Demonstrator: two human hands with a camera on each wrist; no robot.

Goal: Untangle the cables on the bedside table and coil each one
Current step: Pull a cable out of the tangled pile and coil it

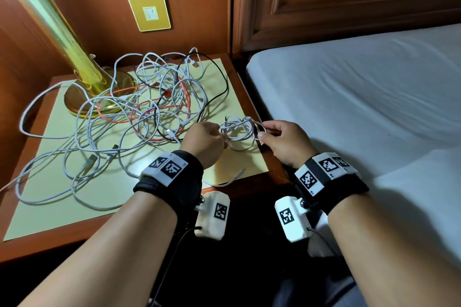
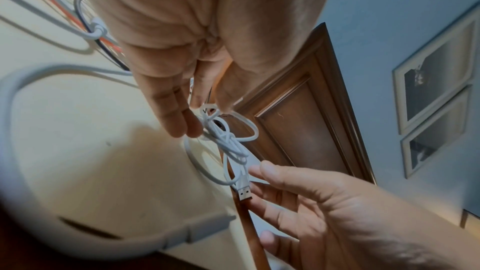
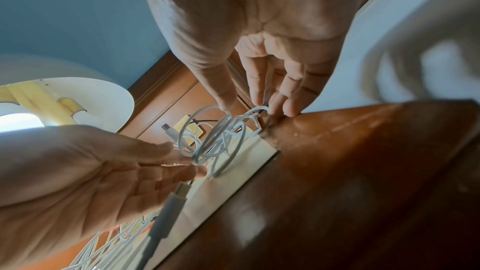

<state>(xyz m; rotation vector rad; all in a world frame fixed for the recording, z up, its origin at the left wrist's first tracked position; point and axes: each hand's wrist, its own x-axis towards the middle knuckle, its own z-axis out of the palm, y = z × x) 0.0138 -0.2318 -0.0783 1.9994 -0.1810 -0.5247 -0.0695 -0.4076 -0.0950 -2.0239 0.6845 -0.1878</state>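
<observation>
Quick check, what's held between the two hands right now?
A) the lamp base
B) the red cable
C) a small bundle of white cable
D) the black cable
C: the left hand and the right hand both pinch the white cable bundle; the red cable and black cable lie in the pile on the bedside table.

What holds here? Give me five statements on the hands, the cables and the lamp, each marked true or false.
1. Both hands hold one small white cable coil. True.
2. The left hand rests flat on the bed. False: it pinches the coil over the bedside table.
3. A red cable lies in the tangled pile. True.
4. Every cable is already coiled. False: most lie tangled.
5. The lamp base stands on the floor. False: it stands on the table.
</observation>
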